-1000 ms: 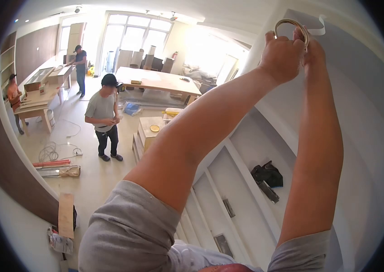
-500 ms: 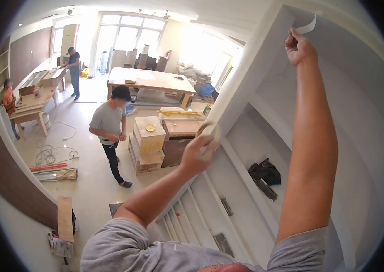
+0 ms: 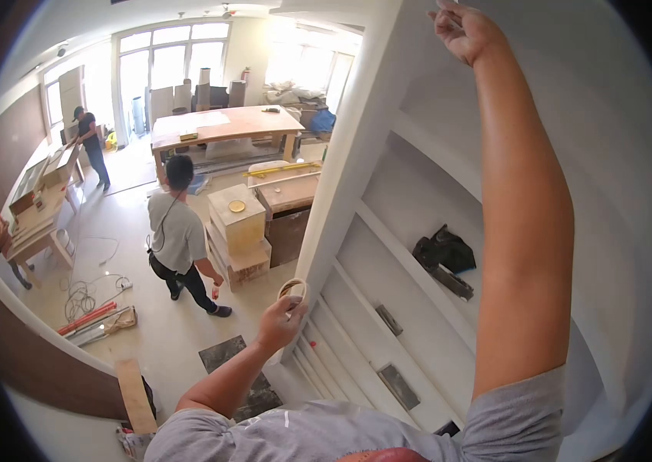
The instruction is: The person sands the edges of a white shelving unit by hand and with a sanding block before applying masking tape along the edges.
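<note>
My left hand grips a roll of tape, pale and ring-shaped, beside the lower part of the white shelf unit's front edge. High up, my right hand reaches to the top of the view with its fingers pinched together near the upper corner of the shelving. Its fingertips are partly cut off by the frame's edge, so what they pinch cannot be made out. A black cloth-like bundle and a dark, flat-bladed tool lie on a shelf below my right forearm.
Dark flat pieces rest on lower shelves. A person in a grey shirt stands on the floor to the left, near stacked wooden boxes. Two other people are at far-left workbenches. A large table, cables and a dark mat are around.
My left hand has moved down and left with the tape roll. The white strip at my right fingertips no longer shows clearly. The grey-shirted person has turned away. The view has shifted.
</note>
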Action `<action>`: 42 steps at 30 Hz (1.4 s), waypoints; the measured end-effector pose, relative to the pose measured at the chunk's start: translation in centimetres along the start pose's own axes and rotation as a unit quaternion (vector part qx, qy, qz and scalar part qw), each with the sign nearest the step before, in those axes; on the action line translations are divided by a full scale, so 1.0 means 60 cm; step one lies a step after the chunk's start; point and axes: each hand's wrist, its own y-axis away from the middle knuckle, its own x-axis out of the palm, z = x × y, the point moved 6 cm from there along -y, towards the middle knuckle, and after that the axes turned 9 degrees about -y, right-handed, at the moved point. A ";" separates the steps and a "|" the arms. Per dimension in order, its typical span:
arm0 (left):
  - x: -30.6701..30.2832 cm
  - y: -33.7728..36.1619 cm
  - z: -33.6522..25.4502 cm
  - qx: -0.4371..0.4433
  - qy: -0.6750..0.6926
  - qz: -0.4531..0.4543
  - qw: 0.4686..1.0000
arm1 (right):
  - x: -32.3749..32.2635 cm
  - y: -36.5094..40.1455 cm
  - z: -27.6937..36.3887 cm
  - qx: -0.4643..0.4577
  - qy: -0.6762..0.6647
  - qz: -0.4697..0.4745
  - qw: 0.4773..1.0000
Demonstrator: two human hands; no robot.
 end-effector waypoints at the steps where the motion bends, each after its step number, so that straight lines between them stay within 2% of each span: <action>1: 0.008 -0.001 -0.004 0.006 0.001 0.005 1.000 | -0.013 0.008 0.000 -0.007 0.022 -0.021 1.000; 3: 0.022 -0.011 -0.018 0.016 0.003 0.015 1.000 | 0.043 0.099 -0.023 -0.019 0.064 -0.062 0.996; 6: 0.033 -0.018 -0.020 0.036 -0.050 0.022 0.998 | 0.039 0.170 -0.044 -0.001 0.296 -0.072 0.952; 7: 0.036 -0.018 -0.014 0.020 -0.054 0.019 0.998 | 0.055 0.231 -0.043 -0.035 0.429 -0.086 0.899; 9: 0.041 -0.019 0.005 -0.012 -0.064 0.018 0.998 | 0.106 0.384 -0.051 -0.081 0.668 -0.102 0.733; 10: 0.043 -0.020 0.021 -0.005 -0.082 0.027 0.996 | 0.087 0.430 -0.051 -0.096 0.736 -0.121 0.659; 12: 0.035 -0.019 0.070 -0.021 -0.114 0.049 0.992 | 0.040 0.527 -0.055 -0.193 0.820 -0.084 0.532; 13: 0.027 -0.016 0.093 -0.034 -0.132 0.046 0.990 | 0.015 0.592 -0.060 -0.276 0.830 -0.032 0.484; 14: 0.020 -0.011 0.117 -0.063 -0.120 0.045 0.990 | -0.009 0.656 -0.052 -0.252 0.835 -0.081 0.483; 17: -0.003 0.012 0.179 -0.134 -0.130 0.032 0.982 | -0.096 0.829 -0.018 -0.306 0.804 -0.130 0.492; 19: -0.011 0.032 0.201 -0.175 -0.149 0.043 0.972 | -0.162 0.953 0.000 -0.332 0.803 -0.220 0.443; 20: -0.011 0.039 0.199 -0.177 -0.134 0.048 0.974 | -0.193 1.022 0.000 -0.347 0.808 -0.272 0.390; 22: 0.008 0.031 0.187 -0.175 -0.093 0.050 0.979 | -0.261 1.142 -0.058 -0.290 0.814 -0.294 0.409; 24: 0.026 -0.013 0.175 -0.017 -0.210 0.012 0.978 | -0.271 1.163 -0.121 -0.132 0.880 -0.241 0.388; 25: 0.037 -0.035 0.169 0.065 -0.263 -0.003 0.963 | -0.291 1.192 -0.138 -0.104 0.873 -0.266 0.395; 27: 0.057 -0.104 0.089 0.226 -0.348 -0.055 0.908 | -0.338 1.247 -0.164 -0.050 0.856 -0.318 0.404; 28: 0.060 -0.152 0.080 0.207 -0.391 -0.060 0.895 | -0.343 1.261 -0.165 -0.068 0.858 -0.322 0.395; 29: 0.067 -0.189 0.012 0.272 -0.424 -0.146 0.851 | -0.349 1.272 -0.168 -0.087 0.859 -0.326 0.385; 30: 0.062 -0.251 0.014 0.161 -0.364 -0.076 0.914 | -0.356 1.281 -0.170 -0.107 0.860 -0.330 0.375; 31: 0.071 -0.289 -0.027 0.111 -0.280 -0.078 0.951 | -0.364 1.282 -0.168 -0.107 0.864 -0.333 0.363; 32: 0.082 -0.312 -0.066 0.106 -0.275 -0.127 0.947 | -0.369 1.282 -0.161 -0.106 0.867 -0.336 0.352; 33: 0.087 -0.357 -0.069 0.051 -0.314 -0.101 0.943 | -0.376 1.286 -0.157 -0.107 0.871 -0.338 0.341; 34: 0.093 -0.407 -0.041 0.073 -0.379 -0.128 0.914 | -0.386 1.294 -0.158 -0.103 0.882 -0.331 0.318; 36: 0.108 -0.465 -0.025 0.052 -0.416 -0.104 0.902 | -0.405 1.314 -0.158 -0.093 0.905 -0.313 0.272; 39: 0.098 -0.534 0.019 0.042 -0.453 -0.106 0.884 | -0.412 1.316 -0.155 -0.093 0.893 -0.332 0.290; 40: 0.093 -0.559 0.041 0.049 -0.469 -0.104 0.875 | -0.413 1.318 -0.155 -0.094 0.903 -0.326 0.263; 42: 0.092 -0.599 0.066 0.084 -0.523 -0.068 0.845 | -0.412 1.315 -0.155 -0.103 0.905 -0.324 0.255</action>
